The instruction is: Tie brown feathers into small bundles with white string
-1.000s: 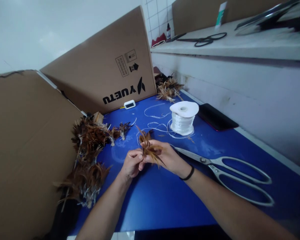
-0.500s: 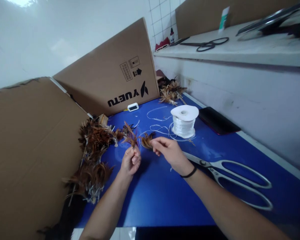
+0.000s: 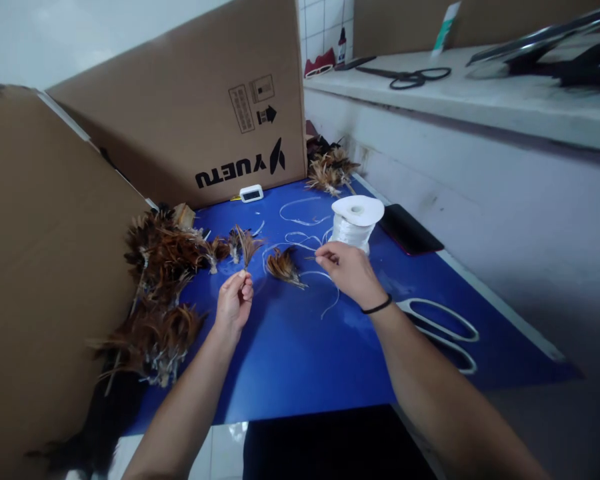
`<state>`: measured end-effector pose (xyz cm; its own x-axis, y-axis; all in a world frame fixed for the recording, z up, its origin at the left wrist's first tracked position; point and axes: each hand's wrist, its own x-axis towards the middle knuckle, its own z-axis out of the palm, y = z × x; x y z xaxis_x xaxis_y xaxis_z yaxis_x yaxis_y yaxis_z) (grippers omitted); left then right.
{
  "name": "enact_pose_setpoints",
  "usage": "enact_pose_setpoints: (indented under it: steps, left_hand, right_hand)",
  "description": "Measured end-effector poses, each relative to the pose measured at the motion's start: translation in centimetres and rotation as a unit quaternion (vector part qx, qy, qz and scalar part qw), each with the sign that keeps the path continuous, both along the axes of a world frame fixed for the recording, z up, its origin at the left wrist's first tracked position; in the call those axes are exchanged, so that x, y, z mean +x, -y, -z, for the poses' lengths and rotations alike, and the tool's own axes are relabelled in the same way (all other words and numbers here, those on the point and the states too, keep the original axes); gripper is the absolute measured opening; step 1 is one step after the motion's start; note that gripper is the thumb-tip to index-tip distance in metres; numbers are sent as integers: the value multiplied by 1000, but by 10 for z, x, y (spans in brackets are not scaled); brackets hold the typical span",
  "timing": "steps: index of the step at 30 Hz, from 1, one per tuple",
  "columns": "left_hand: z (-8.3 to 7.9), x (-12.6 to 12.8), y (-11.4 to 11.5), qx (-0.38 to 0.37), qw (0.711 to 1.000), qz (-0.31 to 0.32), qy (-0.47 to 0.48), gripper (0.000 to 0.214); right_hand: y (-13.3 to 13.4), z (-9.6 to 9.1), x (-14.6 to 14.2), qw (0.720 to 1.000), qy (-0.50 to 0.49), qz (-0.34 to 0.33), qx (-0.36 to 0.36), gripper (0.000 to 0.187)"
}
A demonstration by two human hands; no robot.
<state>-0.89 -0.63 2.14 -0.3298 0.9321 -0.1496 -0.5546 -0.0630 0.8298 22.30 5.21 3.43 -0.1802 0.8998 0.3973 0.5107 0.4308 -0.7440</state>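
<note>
My left hand [image 3: 235,302] is closed in a pinch on a small brown feather tuft [image 3: 245,245] that stands up above the fingers. My right hand [image 3: 347,270] is closed near the white thread spool [image 3: 356,223], pinching something thin that I cannot make out, possibly thread. A loose brown feather bunch [image 3: 283,266] lies on the blue table [image 3: 300,347] between the hands. White thread [image 3: 310,273] curls over the table around it.
A heap of tied brown feather bundles [image 3: 155,287] lies at the left against cardboard boxes [image 3: 190,127]. Large scissors [image 3: 443,330] lie behind my right forearm. A dark phone [image 3: 410,230] is beside the spool. More feathers [image 3: 327,167] lie at the back.
The hands have come apart: the left keeps a small tuft, the right has let the other feathers lie on the table and moved toward the spool. The camera has shifted.
</note>
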Motion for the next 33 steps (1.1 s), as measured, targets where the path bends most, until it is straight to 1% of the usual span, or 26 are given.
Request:
enact_pose_setpoints:
  steps: [1, 2, 4, 6, 7, 9, 11, 13, 14, 15, 16, 18, 20, 23, 27, 30, 33]
  left_hand:
    - [4, -2, 0, -6, 1000, -4, 2, 15]
    - [7, -5, -1, -11, 1000, -8, 4, 16]
    - [12, -8, -2, -14, 1000, -12, 6, 17]
    - [14, -9, -4, -15, 1000, -12, 2, 17]
    - [14, -9, -4, -17, 1000, -9, -2, 18]
    - [13, -6, -3, -22, 1000, 2, -13, 19]
    - [13, -2, -1, -23, 999, 17, -25, 20]
    - [14, 2, 1, -24, 999, 32, -36, 21]
    - [15, 4, 2, -26, 998, 39, -40, 21]
    - [16, 5, 3, -27, 998, 45, -42, 21]
    - [16, 6, 4, -27, 997, 52, -44, 21]
    - [17, 8, 5, -24, 996, 67, -46, 21]
    - [17, 11, 7, -22, 995, 82, -50, 20]
    - [16, 14, 9, -16, 993, 99, -62, 18]
    - [16, 17, 10, 0, 991, 101, -85, 16]
    - [16, 17, 11, 5, 988, 98, -118, 16]
    - [16, 18, 12, 6, 983, 93, -159, 17]
  right_hand:
    - [1, 3, -1, 996, 83, -5, 11, 11]
    - [2, 6, -3, 986, 165, -6, 23, 12]
    - [3, 11, -10, 953, 300, 2, 48, 11]
    - [3, 15, -16, 927, 369, 11, 63, 11]
    - [2, 16, -18, 922, 382, 15, 65, 12]
    - [-1, 17, -19, 926, 373, 15, 55, 14]
    - [-3, 15, -17, 950, 312, 7, 28, 14]
    - [-2, 12, -15, 985, 171, -8, -17, 10]
    - [0, 10, -15, 995, 85, -26, -47, 8]
    - [3, 8, -16, 995, 4, -51, -84, 7]
    - [6, 7, -19, 987, -59, -80, -126, 8]
    - [13, 6, -28, 968, -119, -120, -183, 12]
    - [20, 8, -37, 966, -114, -136, -189, 12]
    - [27, 12, -47, 976, -57, -141, -156, 9]
    - [33, 12, -49, 984, 16, -132, -117, 9]
    - [35, 8, -49, 987, 35, -129, -95, 9]
    - [36, 7, -50, 987, 45, -127, -92, 9]
